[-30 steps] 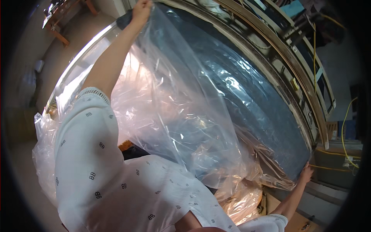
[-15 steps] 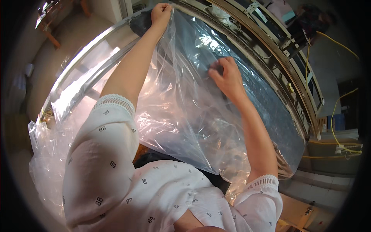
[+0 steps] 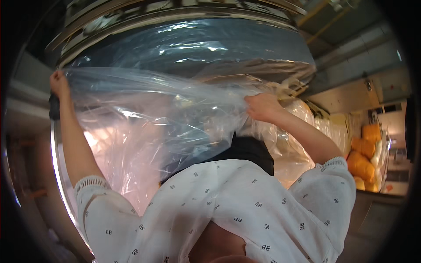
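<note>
Head view, single moment. The person's left hand [image 3: 58, 84] is raised at the far left, fingers closed on the upper left corner of a large clear plastic sheet [image 3: 149, 127]; the grip itself is partly hidden by bunched film. The right hand [image 3: 262, 106] is closed on the sheet's upper edge right of centre, knuckles toward the camera, film gathered under the fingers. The sheet hangs between the two hands, its long axis running left to right along the held edge, the loose body draping down toward the person's white patterned shirt [image 3: 228, 210]. The sheet lies directly at both sets of fingers, neither hand nearer than the other. Behind and above it curves a wide dark grey surface with a metal rim [image 3: 175, 17], touching or just behind the film; which cannot be told. Right of the right forearm, more crumpled clear film [image 3: 307, 131] is piled. Far right, a wire rack [image 3: 386, 149] holds several orange-yellow bags [image 3: 362, 164]; their contents are not visible.
</note>
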Demonstrator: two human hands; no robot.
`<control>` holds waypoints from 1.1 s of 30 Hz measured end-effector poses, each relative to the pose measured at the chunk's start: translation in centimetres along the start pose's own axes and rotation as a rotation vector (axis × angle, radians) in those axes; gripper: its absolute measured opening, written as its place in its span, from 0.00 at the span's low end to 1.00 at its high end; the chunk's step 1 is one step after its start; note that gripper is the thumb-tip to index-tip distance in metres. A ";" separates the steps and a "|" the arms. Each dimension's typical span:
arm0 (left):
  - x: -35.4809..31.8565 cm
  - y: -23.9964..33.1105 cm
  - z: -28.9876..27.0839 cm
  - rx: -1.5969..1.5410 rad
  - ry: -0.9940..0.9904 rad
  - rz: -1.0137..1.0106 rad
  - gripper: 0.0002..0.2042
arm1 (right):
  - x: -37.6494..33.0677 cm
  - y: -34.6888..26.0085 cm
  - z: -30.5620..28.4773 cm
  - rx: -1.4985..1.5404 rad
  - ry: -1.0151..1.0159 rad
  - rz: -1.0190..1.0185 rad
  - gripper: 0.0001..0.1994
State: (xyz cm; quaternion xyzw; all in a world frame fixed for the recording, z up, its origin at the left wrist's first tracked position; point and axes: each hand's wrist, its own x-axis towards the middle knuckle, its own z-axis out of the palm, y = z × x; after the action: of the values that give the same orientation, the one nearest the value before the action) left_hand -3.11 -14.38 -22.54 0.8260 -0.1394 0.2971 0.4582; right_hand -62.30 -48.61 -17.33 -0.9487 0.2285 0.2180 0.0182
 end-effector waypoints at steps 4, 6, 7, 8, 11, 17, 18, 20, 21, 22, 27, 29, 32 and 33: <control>-0.4 1.2 0.9 0.095 -0.099 0.091 0.13 | -7.5 12.5 5.4 -0.077 0.649 0.436 0.09; -1.6 2.9 1.0 0.126 -0.130 0.118 0.13 | -11.0 16.8 3.2 -0.056 0.881 0.685 0.11; -1.8 3.2 0.7 0.123 -0.133 0.134 0.13 | -13.0 19.5 1.4 -0.174 0.906 0.764 0.12; -2.0 3.4 1.6 0.109 -0.144 0.152 0.13 | -15.0 22.3 -0.8 -0.319 0.985 0.861 0.14; -1.4 2.8 2.6 0.130 -0.109 0.183 0.13 | -18.1 31.7 -8.4 -0.547 1.102 0.932 0.13; -1.5 -1.2 0.5 0.130 0.057 -0.131 0.18 | -9.1 27.8 -17.6 -0.471 1.507 0.886 0.19; -1.4 -2.1 -0.9 0.145 0.044 -0.047 0.19 | -8.0 24.3 -17.3 -0.196 1.482 0.795 0.20; -1.5 -5.5 -5.4 0.205 0.089 0.135 0.20 | -1.7 25.6 -11.2 -0.023 1.126 0.604 0.17; -0.8 -7.1 -7.9 0.234 -0.027 0.125 0.19 | -0.4 26.0 -7.7 -0.150 1.049 0.528 0.21; 1.0 -10.9 -14.5 0.499 -0.052 0.018 0.18 | 1.5 25.4 -5.1 -0.257 0.988 0.413 0.26; 5.0 -12.1 -24.3 0.705 0.076 -0.305 0.20 | -0.4 28.1 2.8 -0.006 1.012 0.343 0.26; 3.9 -10.1 -25.4 0.732 0.069 -0.324 0.20 | -0.6 26.1 -1.7 -0.114 0.845 0.256 0.26; 4.7 -8.3 -23.3 0.703 0.062 -0.319 0.20 | 1.4 25.8 -5.7 0.178 0.473 0.605 0.24; 5.1 -8.0 -22.3 0.687 0.056 -0.318 0.20 | 2.0 26.9 -5.2 0.178 0.473 0.615 0.24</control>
State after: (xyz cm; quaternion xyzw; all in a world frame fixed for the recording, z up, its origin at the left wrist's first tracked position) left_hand -3.16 8.90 -15.75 0.9343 0.1108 0.2744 0.1986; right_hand -70.43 -74.20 -11.75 -0.8546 0.5179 -0.0318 -0.0191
